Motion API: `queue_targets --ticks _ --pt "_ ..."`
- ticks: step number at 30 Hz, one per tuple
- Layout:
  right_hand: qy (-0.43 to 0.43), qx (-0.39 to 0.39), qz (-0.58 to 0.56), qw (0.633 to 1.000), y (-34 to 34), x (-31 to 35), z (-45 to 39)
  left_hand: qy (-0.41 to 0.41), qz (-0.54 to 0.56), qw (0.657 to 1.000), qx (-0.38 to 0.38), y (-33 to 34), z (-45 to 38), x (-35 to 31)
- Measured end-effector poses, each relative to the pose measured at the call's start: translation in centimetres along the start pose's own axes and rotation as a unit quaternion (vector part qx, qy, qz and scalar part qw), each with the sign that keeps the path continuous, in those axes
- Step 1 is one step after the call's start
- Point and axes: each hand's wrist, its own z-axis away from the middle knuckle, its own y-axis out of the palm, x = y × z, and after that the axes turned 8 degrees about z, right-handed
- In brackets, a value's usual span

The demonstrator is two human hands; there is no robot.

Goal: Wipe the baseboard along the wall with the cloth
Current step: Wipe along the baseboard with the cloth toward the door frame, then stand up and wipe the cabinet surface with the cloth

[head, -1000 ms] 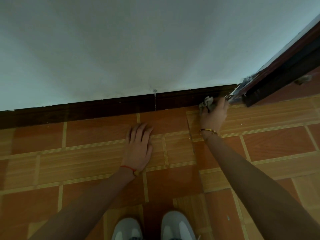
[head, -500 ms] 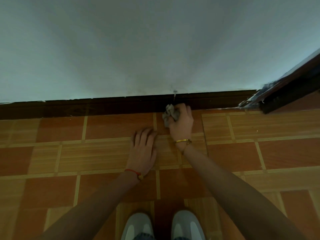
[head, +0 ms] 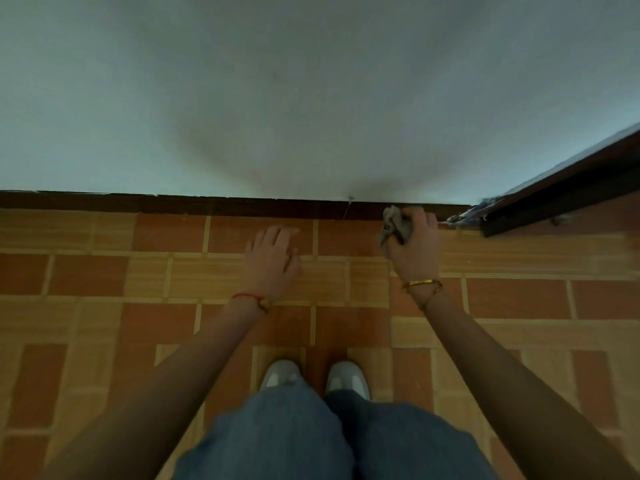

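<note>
A dark brown baseboard (head: pixel 207 205) runs along the foot of the pale wall, across most of the view. My right hand (head: pixel 417 249) is shut on a crumpled grey cloth (head: pixel 394 225), which presses against the baseboard near its right end. My left hand (head: pixel 272 261) lies flat on the tiled floor just in front of the baseboard, fingers spread, holding nothing. A red string sits on my left wrist and a gold bangle on my right.
A dark door frame or threshold (head: pixel 561 194) angles in at the right, where the baseboard ends. A small nail or screw (head: pixel 350 198) sticks out above the baseboard. The floor is orange and tan tile (head: pixel 104 278). My shoes (head: pixel 313 377) and jeans are below.
My right hand swept the cloth left along the baseboard from the door frame to beside the nail, then back right. My left hand stayed flat on the floor. My knees have come into view.
</note>
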Motion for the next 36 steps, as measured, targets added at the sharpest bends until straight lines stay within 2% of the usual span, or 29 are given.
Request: queue_targets --ticks 5,8,14,20,27,36 --pt "0.011 0.031 -0.013 0.999 -12.4 6.4 2.0 0.025 0.013 0.999 -0.018 -12.1 4.7 -7.2" --pt "-0.018 0.041 -0.02 0.999 -20.3 11.2 3.4 0.022 0.027 0.999 -0.026 -20.6 8.0 -11.9" --pt "-0.083 0.051 -0.051 0.994 -36.7 21.5 6.3 0.004 0.055 0.994 -0.097 -37.3 15.9 -20.9" --pt "-0.147 0.074 -0.098 0.981 -49.1 29.8 9.5 -0.028 0.043 0.988 -0.146 -50.2 23.8 -28.8" --pt "-0.228 0.081 -0.103 0.965 -57.4 35.8 11.5 -0.082 0.072 0.975 -0.193 -56.5 31.8 -34.2" --pt "-0.367 0.156 -0.117 0.91 -61.8 39.4 13.2 -0.202 0.082 0.919 -0.328 -56.5 41.1 -40.5"
